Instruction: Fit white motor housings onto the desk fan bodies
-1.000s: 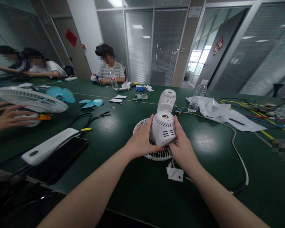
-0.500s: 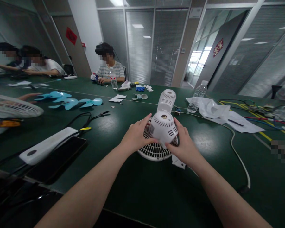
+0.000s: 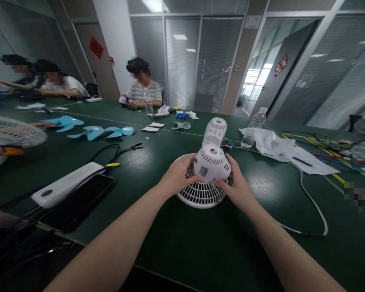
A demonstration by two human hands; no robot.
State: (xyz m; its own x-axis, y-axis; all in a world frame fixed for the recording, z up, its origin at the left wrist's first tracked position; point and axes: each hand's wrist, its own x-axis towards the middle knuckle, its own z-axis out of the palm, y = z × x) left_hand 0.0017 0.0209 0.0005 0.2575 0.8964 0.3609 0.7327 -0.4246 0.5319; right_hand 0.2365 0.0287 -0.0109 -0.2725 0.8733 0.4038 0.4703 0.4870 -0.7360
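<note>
Both my hands grip a white fan motor housing [image 3: 212,163] that sits on a round white fan grille [image 3: 200,194] lying flat on the green table [image 3: 200,243]. My left hand [image 3: 178,177] wraps its left side, fingers curled on it. My right hand [image 3: 237,186] clasps its right side, thumb under the front. A small QR label faces me on the housing. A white stand part [image 3: 214,132] rises just behind it. A white cord [image 3: 314,207] runs off to the right.
A white power strip [image 3: 67,184] and a dark phone [image 3: 79,202] lie at my left. Blue fan blades [image 3: 91,130] lie farther left, beside a co-worker's hand holding another grille [image 3: 12,134]. A water bottle [image 3: 254,125], papers and coloured wires lie at right. Other people sit at the far side.
I have turned the motor housing in my hands so its label faces me and lowered it onto the grille. The small white plug near the grille is no longer in sight. The co-worker's grille moved left.
</note>
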